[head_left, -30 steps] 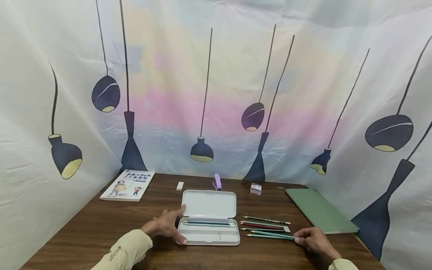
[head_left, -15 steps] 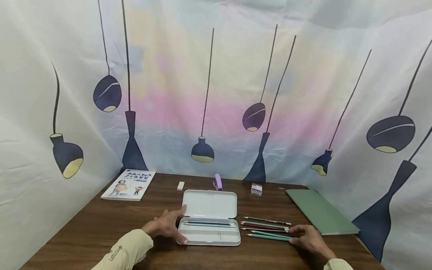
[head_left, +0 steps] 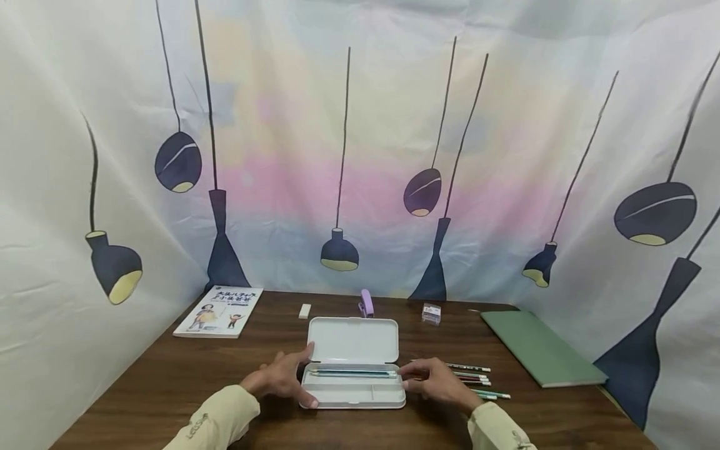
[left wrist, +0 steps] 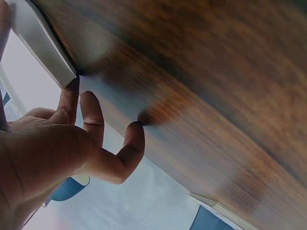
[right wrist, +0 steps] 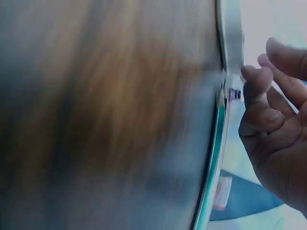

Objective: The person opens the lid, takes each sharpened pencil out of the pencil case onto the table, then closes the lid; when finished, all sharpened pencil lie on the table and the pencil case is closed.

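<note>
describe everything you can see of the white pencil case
The white pencil case, apparently glossy plastic or metal, lies flat on the brown table, its lid hinged open at the far side. Inside, pencils lie along the rear compartment; in front, a partition separates a longer left section from a shorter right one. The left grip touches its left end; whether the right grip touches the right end is unclear.

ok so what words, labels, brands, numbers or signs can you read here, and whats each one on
"大头儿子和 / 小头爸爸", most likely, on the white book; smaller print below is unreadable.
Left sleeve: lettering, too blurred.
Right sleeve: marking, too small.
Small box: label, too small.
Dark pencil: print, too small.
</note>
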The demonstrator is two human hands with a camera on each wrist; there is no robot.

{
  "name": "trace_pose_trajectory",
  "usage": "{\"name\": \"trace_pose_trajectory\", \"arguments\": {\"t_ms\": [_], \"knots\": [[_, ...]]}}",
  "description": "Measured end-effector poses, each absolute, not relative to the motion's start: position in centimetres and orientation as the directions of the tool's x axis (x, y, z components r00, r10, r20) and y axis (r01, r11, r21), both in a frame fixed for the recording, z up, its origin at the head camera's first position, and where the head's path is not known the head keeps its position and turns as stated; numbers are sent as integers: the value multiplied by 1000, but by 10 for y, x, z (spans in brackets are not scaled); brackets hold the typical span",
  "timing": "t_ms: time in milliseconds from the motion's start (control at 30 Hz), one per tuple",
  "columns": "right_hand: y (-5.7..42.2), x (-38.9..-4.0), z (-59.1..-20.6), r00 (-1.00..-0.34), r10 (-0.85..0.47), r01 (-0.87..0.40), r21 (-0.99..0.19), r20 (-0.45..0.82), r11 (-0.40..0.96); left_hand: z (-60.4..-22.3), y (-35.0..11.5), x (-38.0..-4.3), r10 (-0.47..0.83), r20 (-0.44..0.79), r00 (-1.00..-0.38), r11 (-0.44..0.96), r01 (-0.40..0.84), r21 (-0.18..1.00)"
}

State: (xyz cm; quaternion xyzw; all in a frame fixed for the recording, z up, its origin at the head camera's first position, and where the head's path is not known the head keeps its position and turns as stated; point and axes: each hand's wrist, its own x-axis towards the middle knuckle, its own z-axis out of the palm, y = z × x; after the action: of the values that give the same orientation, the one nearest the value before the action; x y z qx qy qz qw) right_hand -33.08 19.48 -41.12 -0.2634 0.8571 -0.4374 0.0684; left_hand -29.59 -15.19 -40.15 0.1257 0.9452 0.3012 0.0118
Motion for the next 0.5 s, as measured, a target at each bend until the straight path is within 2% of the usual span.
{"name": "trace_pose_trajectory", "arguments": {"t_ms": [133, 233, 367, 500], "knots": [[188, -332, -410, -857, -500, -405, -767, 129, 498, -401, -150, -297, 244, 47, -969, 783, 225, 579], [182, -331, -410, -826, -548, -439, -759, 131, 481, -402, -150, -297, 229, 31, -973, 791, 205, 576], [172, -331, -410, -775, -614, -537, -670, 152, 512, -401, -150, -299, 233, 36, -972, 791, 211, 575], [163, -330, -411, -756, -633, -596, -579, 169, 556, -401, -151, -299, 230, 28, -973, 789, 203, 579]]}}
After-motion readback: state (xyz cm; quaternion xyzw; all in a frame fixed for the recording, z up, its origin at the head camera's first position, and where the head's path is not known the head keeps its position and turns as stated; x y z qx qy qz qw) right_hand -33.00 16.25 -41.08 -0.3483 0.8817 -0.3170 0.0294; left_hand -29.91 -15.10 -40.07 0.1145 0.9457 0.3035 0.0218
